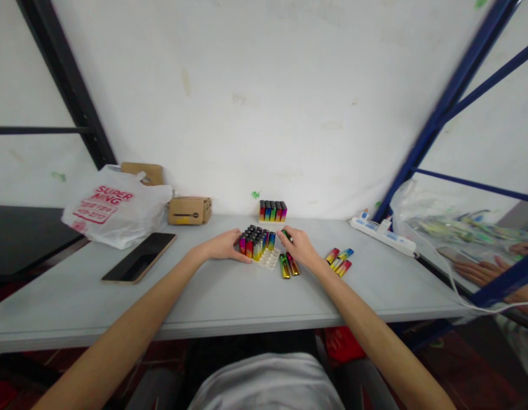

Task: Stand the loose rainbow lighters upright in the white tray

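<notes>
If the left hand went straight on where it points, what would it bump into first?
The left hand would first meet the upright colourful lighters in the near tray; it seems to touch them, though depth is unclear.

Small cylinder [287, 235] partly hidden by the right hand [298, 245]

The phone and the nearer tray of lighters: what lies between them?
The left hand lies between the phone and the tray, beside its lighters, with some tabletop between phone and hand, as the head view shows.
</notes>
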Demonstrator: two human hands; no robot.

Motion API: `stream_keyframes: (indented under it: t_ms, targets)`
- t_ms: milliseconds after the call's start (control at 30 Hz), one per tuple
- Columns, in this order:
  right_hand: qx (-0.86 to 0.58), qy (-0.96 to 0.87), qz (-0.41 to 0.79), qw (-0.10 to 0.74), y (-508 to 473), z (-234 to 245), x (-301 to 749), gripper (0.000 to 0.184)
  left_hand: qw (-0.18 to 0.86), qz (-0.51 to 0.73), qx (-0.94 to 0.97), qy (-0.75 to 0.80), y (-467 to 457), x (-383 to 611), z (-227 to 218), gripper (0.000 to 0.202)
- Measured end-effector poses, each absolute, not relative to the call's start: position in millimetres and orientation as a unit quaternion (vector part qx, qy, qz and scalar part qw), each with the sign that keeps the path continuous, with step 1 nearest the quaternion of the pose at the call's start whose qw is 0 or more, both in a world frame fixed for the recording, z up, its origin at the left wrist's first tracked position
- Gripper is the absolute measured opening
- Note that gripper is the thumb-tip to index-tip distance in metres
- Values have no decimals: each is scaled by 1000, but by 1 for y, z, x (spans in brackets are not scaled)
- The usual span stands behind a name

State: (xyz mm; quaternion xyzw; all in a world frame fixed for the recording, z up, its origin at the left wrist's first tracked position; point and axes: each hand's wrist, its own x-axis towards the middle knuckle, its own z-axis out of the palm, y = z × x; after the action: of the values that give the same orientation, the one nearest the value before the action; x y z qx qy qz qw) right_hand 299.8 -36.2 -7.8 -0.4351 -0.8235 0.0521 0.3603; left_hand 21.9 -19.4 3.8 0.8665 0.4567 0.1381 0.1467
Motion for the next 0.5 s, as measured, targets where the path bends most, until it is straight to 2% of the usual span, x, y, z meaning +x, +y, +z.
stream_keyframes:
  t_ms: [167,267,367,500]
  targets:
    - [-430,-800,7,419,-43,1,301,43,152,129,869,453,-18,22,3,76]
    - [-442,-780,62,439,-46,0,298,48,149,124,874,446,-16,21,2,79]
    - [-427,-801,101,407,-46,-7,294,46,150,127,871,451,-16,21,1,79]
    - [-433,-835,51,335,-42,-14,289,42,145,127,865,464,-15,21,-1,78]
